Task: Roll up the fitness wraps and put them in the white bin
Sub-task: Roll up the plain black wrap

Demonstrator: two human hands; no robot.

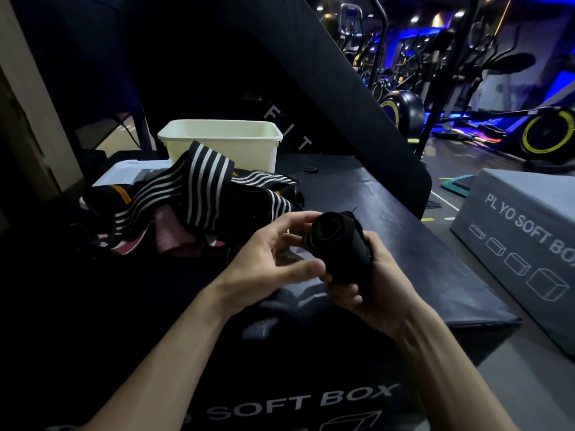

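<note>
Rolled black wrap (339, 247): being held above the dark plyo box top that is serving as worktop (389, 219), well in front of the white bin (224, 141). The coiled end is facing the camera.

Right hand (373, 284): cupping the roll from below and from the side away from the bin, its grip curled closed around the fabric.

Left hand (273, 256): meeting the roll on the side nearer the striped pile, thumb and fingertips pinching its edge (fingers bent, not fully wrapped round).

White bin: sitting open at the far edge of the worktop; its contents cannot be told.

Loose wraps (199, 188): black with white stripes, lying heaped just in front of the bin, one strip leaning against its wall.

Grey box (525, 237) (printed "PLYO SOFT BOX"): standing far to the bin's right, apart from the worktop.
</note>
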